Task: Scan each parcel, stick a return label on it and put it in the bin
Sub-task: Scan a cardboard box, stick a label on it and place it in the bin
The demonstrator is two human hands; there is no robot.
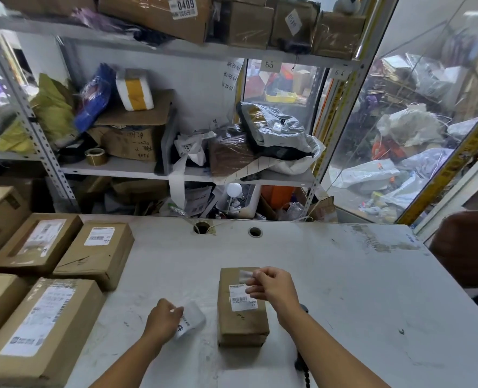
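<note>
Head view: on a white table [316, 275] lies one small brown parcel [242, 323], near the front edge and a little right of the middle. It lies flat, and a white shipping label with a barcode [242, 298] is on its top face. The right hand [271, 284] is above the far end of the parcel. Its thumb and first fingers are pinched on a small pale sticker [246, 275], which is over the top edge of the parcel; I cannot tell if the sticker touches the cardboard. The left hand [163, 320] is just left of the parcel, apart from it. Its fingers are curled around a white strip of paper [191, 322] with dark printing, blurred. Under the right forearm a dark object with a coiled cable [302, 365] is partly seen. At the left side of the table several bigger boxes [64, 275] stand close together, each with a white label. Behind the table, metal shelves [176, 169] hold cartons, bags and a tape roll [95, 155].
</note>
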